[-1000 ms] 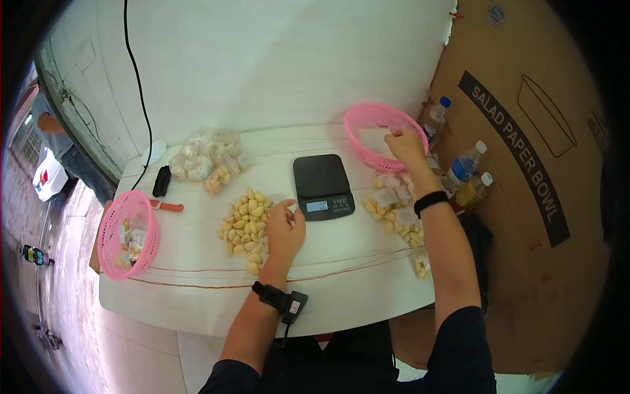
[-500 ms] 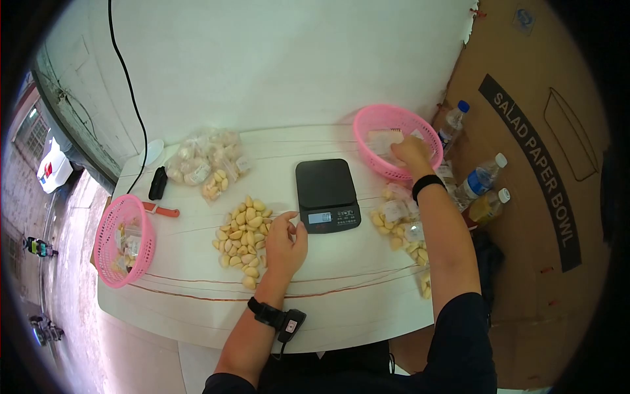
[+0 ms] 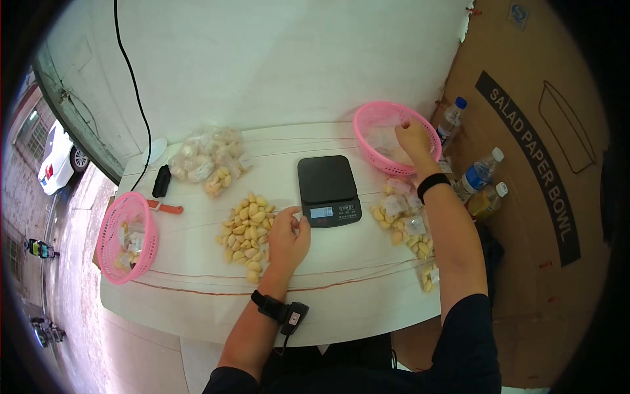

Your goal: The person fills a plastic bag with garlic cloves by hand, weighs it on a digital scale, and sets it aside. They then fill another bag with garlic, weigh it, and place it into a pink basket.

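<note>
My left hand (image 3: 289, 240) rests on the table between a pile of peeled garlic cloves (image 3: 246, 226) and the black digital scale (image 3: 326, 180). Its fingers are loosely curled, thumb and forefinger apart, with nothing between them. The scale's platform is bare and its small display is lit. My right hand (image 3: 417, 141) is over the pink basket (image 3: 369, 152) at the back right, its fingers closed on a clear plastic bag (image 3: 387, 141). Part of the bag and the basket's contents are hidden by the hand. Bagged garlic cloves (image 3: 400, 220) lie beside my right forearm.
Larger bags of garlic (image 3: 210, 157) sit at the back left, near a black object (image 3: 161, 181) and an orange-handled tool (image 3: 165, 207). A second pink basket (image 3: 105, 230) holds small packets. Bottles (image 3: 478, 176) stand by the cardboard box (image 3: 518, 276) on the right.
My right hand has risen slightly within the basket, and translucent plastic now covers the pale card seen there before. My left hand stays beside the scale. The view has shifted slightly.
</note>
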Available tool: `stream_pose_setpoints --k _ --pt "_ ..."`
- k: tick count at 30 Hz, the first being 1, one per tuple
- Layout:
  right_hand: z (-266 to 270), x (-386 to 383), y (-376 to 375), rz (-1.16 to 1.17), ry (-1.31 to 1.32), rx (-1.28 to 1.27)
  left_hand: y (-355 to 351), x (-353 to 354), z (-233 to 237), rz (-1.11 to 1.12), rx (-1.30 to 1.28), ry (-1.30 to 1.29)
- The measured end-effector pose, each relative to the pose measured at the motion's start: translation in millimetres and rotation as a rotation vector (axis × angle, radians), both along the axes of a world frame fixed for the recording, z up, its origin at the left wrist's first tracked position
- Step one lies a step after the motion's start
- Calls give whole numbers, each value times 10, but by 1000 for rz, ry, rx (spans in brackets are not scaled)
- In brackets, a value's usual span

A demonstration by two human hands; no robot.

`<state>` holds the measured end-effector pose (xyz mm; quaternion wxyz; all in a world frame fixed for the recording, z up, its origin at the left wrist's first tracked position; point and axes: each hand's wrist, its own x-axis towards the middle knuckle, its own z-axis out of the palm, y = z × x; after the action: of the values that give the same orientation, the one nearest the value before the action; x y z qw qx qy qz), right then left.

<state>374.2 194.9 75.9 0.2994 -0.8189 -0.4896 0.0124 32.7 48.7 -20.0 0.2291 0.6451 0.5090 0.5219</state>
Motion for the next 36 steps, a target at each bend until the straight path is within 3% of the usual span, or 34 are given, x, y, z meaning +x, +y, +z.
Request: stream_pose_setpoints --k 2,4,8,10,12,14,17,19,24,31,36 --pt "119 -45 -87 57 51 122 2 -1 -9 -1 15 -11" --pt "329 -226 -300 112 150 424 -19 0 -4 3 29 -25" --pt "562 -627 -862 242 310 567 -70 -18 105 -20 41 -60" --pt "517 -789 -1157 419 447 522 -92 -29 184 -23 62 -43" --pt "421 -1029 -1500 457 501 470 -126 -51 242 24 349 45" --pt "312 -1242 -1786 492 557 417 -226 -72 287 -25 277 51" --pt "120 -1453 -2120 594 686 305 -408 -38 377 -76 420 213" --pt "-21 -1528 -2234 666 903 197 -464 -25 400 -134 435 233" --pt "-186 -1598 -2409 687 994 109 -479 -14 372 -315 448 252" --pt "-137 -1541 -2485 616 1216 29 -516 5 420 -364 442 187" --pt "-178 -1509 -2457 617 1158 -8 -520 -2 446 -430 387 139"
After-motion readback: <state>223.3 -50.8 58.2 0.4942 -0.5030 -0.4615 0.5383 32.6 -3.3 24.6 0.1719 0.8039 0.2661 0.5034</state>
